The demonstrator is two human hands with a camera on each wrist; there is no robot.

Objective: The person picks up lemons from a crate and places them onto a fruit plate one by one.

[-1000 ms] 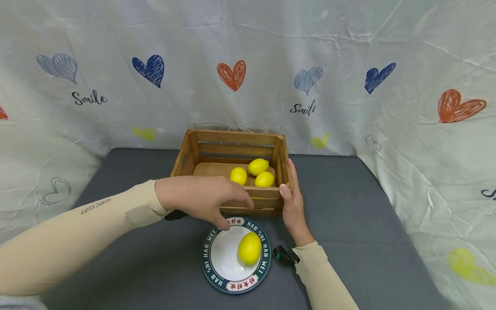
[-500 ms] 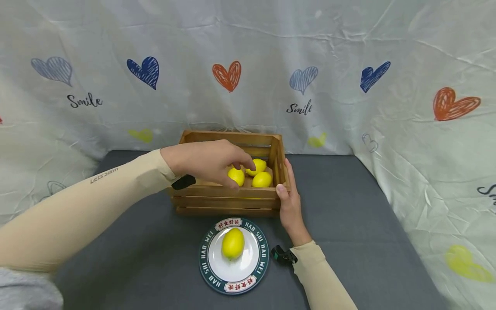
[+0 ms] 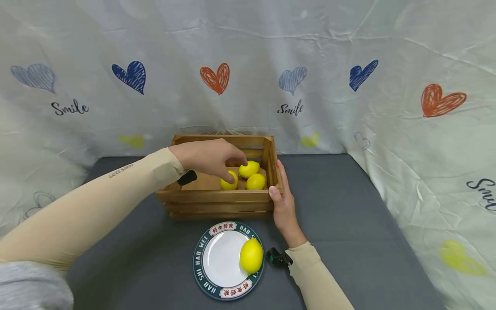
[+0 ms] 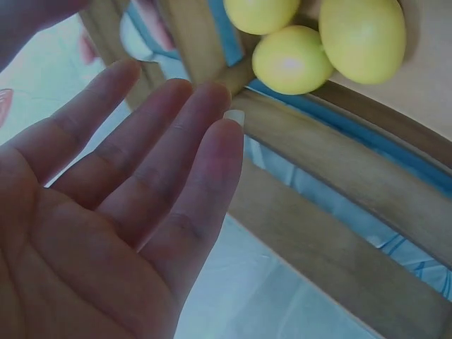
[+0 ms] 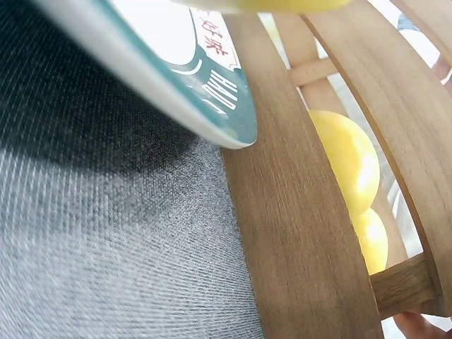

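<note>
My left hand (image 3: 211,158) hangs over the slatted wooden crate (image 3: 209,197), palm down, fingers extended and thumb apart, holding nothing. Inside, below and beside its fingertips, lie three yellow lemons (image 3: 255,181); the thumb partly covers the leftmost lemon (image 3: 229,181). In the left wrist view the fingers (image 4: 205,176) look apart from the lemons (image 4: 364,35). With my right hand (image 3: 286,211) I grip the crate's front right corner, thumb at the front rim and fingers along the outer side. A white plate (image 3: 221,260) with a green rim stands before the crate, bearing another lemon (image 3: 251,256) at its right side.
The grey-covered table (image 3: 325,215) runs beneath everything. Close behind the crate hangs a pale cloth backdrop (image 3: 248,34) printed with hearts. In the right wrist view the plate's rim (image 5: 233,120) sits close to the crate's front slat (image 5: 282,212).
My left hand has moved from above the plate's far edge up and over the crate. The plate's lemon rolled left, then back right. My right hand keeps its grip on the corner.
</note>
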